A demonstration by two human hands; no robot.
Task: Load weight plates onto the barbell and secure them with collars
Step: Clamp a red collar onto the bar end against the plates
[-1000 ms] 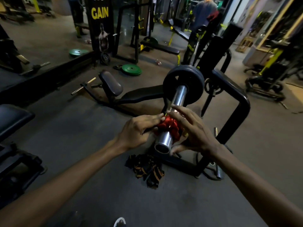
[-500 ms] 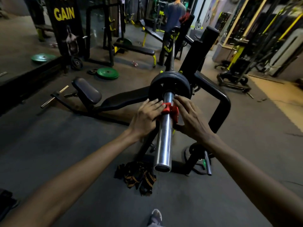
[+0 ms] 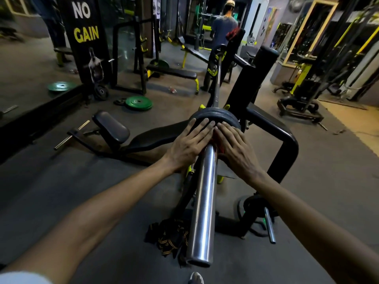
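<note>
While both hands lie flat, left hand [image 3: 189,145] at 11 o'clock, right hand [image 3: 238,149] at 1, pressing the red plastic collar [image 3: 221,147] against the black round weight plate [image 3: 217,116], this chrome barbell sleeve [image 3: 203,203] looks nearly secured.

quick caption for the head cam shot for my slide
Both hands, left and right, press the red collar along the barbell sleeve against the black plate.

The barbell sleeve [image 3: 202,203] is polished, glossy metal, smooth and mirror-bright. Against its far end, the weight plate [image 3: 215,115] looks matt black, rubbery. Below the sleeve, woven cloth straps [image 3: 168,236] lie on dull, faintly textured floor [image 3: 307,201].
</note>
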